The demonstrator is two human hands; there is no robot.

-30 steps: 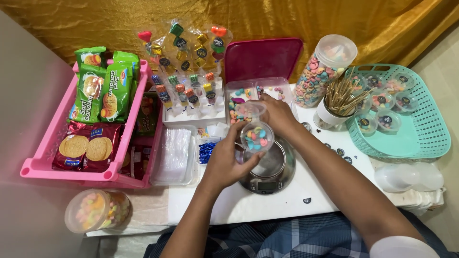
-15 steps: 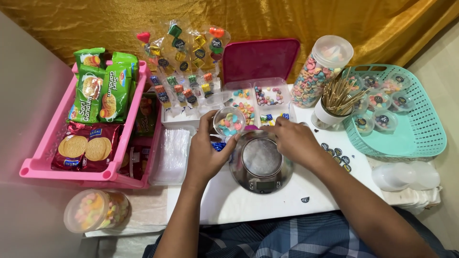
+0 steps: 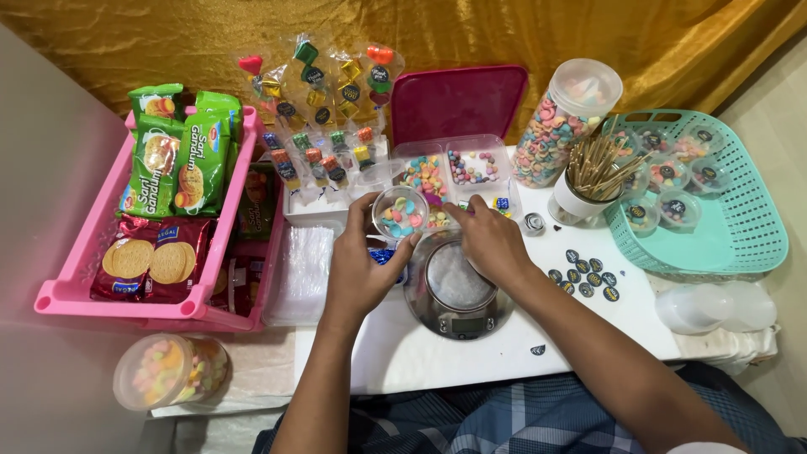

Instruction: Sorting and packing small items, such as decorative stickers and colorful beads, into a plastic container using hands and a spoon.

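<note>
Left grip [image 3: 363, 267] clamped round a small clear cup [image 3: 400, 211] of pastel candies, held just above the table [image 3: 588, 328], left of and slightly beyond the round steel scale [image 3: 458, 287]. Right grip [image 3: 490, 242], fingers drawn together over the scale's far rim, fingertips by the compartmented candy tray [image 3: 454, 172]; whether they pinch anything, cannot tell. Pink basket [image 3: 80, 290] of biscuit packs far left, teal basket [image 3: 744, 240] right.
</note>
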